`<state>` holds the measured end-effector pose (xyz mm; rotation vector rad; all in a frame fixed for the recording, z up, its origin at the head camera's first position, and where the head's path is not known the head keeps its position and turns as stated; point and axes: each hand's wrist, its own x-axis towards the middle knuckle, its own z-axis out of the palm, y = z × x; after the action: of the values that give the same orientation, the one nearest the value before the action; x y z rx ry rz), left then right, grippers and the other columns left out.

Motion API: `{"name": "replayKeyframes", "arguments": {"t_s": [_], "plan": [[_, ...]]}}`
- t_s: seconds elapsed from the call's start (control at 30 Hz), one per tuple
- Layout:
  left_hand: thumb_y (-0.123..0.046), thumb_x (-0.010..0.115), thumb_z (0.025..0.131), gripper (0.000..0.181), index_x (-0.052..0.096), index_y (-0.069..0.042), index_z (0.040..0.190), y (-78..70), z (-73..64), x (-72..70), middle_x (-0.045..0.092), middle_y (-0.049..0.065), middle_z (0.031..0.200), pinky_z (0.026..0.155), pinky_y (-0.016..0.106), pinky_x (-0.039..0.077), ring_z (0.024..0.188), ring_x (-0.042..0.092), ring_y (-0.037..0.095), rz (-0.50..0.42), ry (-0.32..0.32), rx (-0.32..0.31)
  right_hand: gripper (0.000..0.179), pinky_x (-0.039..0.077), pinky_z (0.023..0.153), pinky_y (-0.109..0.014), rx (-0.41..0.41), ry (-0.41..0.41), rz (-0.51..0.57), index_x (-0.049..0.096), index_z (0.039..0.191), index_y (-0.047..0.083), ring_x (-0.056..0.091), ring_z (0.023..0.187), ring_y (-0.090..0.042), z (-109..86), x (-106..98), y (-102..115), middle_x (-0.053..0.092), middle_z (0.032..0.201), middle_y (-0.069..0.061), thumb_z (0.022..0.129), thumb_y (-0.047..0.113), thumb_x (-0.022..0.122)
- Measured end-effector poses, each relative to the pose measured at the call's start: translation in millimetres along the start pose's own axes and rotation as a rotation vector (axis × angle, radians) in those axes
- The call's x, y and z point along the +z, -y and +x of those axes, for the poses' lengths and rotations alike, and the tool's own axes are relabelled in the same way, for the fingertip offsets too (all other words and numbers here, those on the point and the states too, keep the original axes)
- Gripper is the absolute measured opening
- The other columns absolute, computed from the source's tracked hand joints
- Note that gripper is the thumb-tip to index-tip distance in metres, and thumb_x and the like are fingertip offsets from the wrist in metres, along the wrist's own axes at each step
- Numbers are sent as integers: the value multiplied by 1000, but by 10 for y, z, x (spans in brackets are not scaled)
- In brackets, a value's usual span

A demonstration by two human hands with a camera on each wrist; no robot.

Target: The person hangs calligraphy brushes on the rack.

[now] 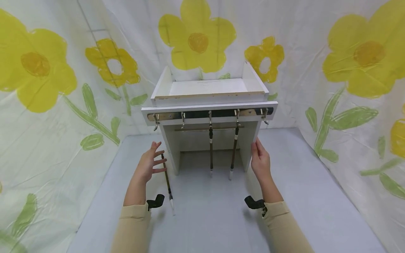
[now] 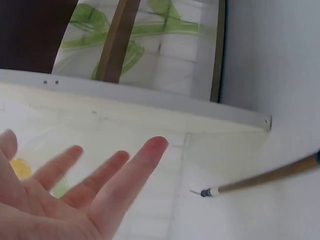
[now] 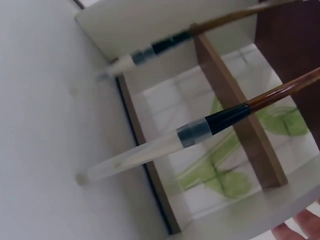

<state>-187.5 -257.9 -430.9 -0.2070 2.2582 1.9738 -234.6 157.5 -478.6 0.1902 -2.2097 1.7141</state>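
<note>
A white wooden shelf (image 1: pixel 209 102) carries a metal rail with several hooks (image 1: pixel 182 119) along its front. Two calligraphy brushes hang there by their ends: a middle brush (image 1: pixel 211 149) and one right of it, the right brush (image 1: pixel 235 151); both tips wear clear caps. Another brush (image 1: pixel 167 181) lies on the table outside the left panel, its looped end (image 2: pixel 205 192) towards the shelf. Beside that end my left hand (image 1: pixel 148 163) has its fingers spread, holding nothing. Straight fingers of my right hand (image 1: pixel 261 161) rest against the outer side of the right panel (image 1: pixel 250 151).
The shelf's top is an open white tray (image 1: pixel 205 88). A thin wooden crossbar (image 1: pixel 196 130) spans the space below. Flower-printed sheeting (image 1: pixel 196 42) hangs behind the light table (image 1: pixel 202 218) and along both sides.
</note>
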Motion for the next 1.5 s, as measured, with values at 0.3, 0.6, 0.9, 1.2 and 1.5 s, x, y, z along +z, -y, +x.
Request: {"name": "replayKeyframes", "arguments": {"t_s": [0.3,0.6,0.9,1.2,1.5], "plan": [[-75,26,97,89,22,-15,162,139,-8,-49,22,28,163,87,48,60,140,39,52,-106,-49,-139,52,42,112,-52,1,2,-26,37,157,28,43,144,-28,0,-63,6,41,160,0,108,44,40],[-64,39,102,80,28,-9,159,313,21,-45,28,29,159,84,45,61,137,45,50,-71,-127,-175,49,40,112,-54,32,40,-14,33,158,14,39,146,-35,39,-85,1,35,162,-11,111,25,40],[-37,62,100,65,40,0,150,552,47,33,37,31,151,77,40,63,130,50,47,42,-234,-294,54,49,103,-49,33,69,-9,37,157,24,47,140,-34,66,-107,-5,41,159,-6,107,44,43],[-16,73,92,64,44,4,145,763,174,153,43,31,146,75,37,63,132,46,48,114,-279,-275,56,49,101,-51,34,68,3,38,157,24,46,141,-35,66,-111,-10,40,160,-6,106,46,44],[-2,79,81,66,50,2,141,848,217,222,48,31,133,62,29,61,105,61,38,265,-345,-250,53,48,103,-52,52,86,6,35,158,19,44,142,-37,36,-121,93,38,161,-9,109,38,43]]}}
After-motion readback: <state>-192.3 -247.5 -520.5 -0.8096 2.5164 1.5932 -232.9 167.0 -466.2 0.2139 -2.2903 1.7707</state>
